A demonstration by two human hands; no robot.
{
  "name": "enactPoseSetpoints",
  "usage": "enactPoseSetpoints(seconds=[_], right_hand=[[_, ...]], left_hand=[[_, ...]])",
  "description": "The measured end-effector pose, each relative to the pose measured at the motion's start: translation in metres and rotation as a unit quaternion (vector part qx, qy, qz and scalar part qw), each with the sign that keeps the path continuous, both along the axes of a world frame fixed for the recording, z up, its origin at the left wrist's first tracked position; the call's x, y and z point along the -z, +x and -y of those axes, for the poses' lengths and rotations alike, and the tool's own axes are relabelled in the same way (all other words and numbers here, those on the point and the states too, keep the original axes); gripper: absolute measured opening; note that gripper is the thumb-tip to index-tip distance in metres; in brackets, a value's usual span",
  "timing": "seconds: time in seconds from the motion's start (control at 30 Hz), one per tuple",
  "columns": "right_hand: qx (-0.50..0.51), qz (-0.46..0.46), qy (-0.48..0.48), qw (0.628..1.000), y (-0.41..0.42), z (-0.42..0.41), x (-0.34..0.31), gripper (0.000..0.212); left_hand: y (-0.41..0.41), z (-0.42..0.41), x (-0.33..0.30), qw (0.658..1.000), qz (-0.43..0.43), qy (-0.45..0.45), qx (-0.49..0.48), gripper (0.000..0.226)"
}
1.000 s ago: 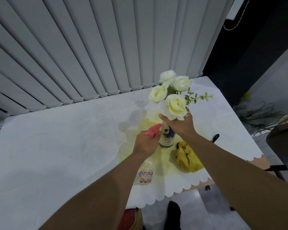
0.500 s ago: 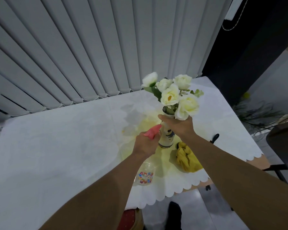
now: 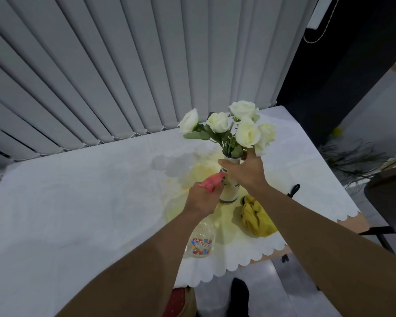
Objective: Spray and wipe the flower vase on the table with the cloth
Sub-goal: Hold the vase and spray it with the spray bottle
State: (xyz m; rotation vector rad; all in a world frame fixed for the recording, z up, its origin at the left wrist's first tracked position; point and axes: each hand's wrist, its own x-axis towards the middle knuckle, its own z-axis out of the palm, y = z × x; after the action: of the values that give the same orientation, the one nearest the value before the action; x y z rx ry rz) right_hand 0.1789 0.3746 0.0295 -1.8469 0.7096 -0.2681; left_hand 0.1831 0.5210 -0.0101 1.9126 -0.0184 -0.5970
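The left hand [image 3: 200,199] has a clenched grip on a spray bottle [image 3: 200,241], its pink nozzle [image 3: 212,182] touching the vase [image 3: 230,191]. The right hand [image 3: 244,171] grasps the vase's neck; beside it, a yellow cloth [image 3: 257,219] lies on the bench [image 3: 78,202].

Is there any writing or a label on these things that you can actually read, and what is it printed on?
Spray bottle: a colourful printed label with a line of lettering, too small and blurred to read.
Vase: dark markings on its side, partly hidden by the right hand; not readable as text.
Nothing else shows writing.
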Motion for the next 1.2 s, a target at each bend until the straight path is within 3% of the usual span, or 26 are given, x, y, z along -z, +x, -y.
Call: enactPoseSetpoints(seconds=[0.27, 0.53, 0.83, 1.2], right_hand=[[-0.004, -0.011, -0.009, 1.0, -0.005, 0.005, 0.001, 0.036], [-0.005, -0.006, -0.015, 1.0, 0.0, 0.0, -0.005, 0.05], [-0.002, -0.032, 0.004, 0.999, -0.005, 0.002, -0.01, 0.032], [0.01, -0.004, -0.044, 0.999, -0.008, -0.006, -0.015, 0.044]], left_hand=[[0.0, -0.003, -0.003, 1.0, 0.007, 0.001, -0.004, 0.032], [0.0, -0.003, 0.001, 1.0, 0.004, 0.012, -0.01, 0.03], [0.0, -0.007, 0.006, 1.0, 0.016, 0.014, -0.013, 0.034], [0.003, -0.007, 0.006, 0.999, 0.026, 0.011, -0.035, 0.032]])
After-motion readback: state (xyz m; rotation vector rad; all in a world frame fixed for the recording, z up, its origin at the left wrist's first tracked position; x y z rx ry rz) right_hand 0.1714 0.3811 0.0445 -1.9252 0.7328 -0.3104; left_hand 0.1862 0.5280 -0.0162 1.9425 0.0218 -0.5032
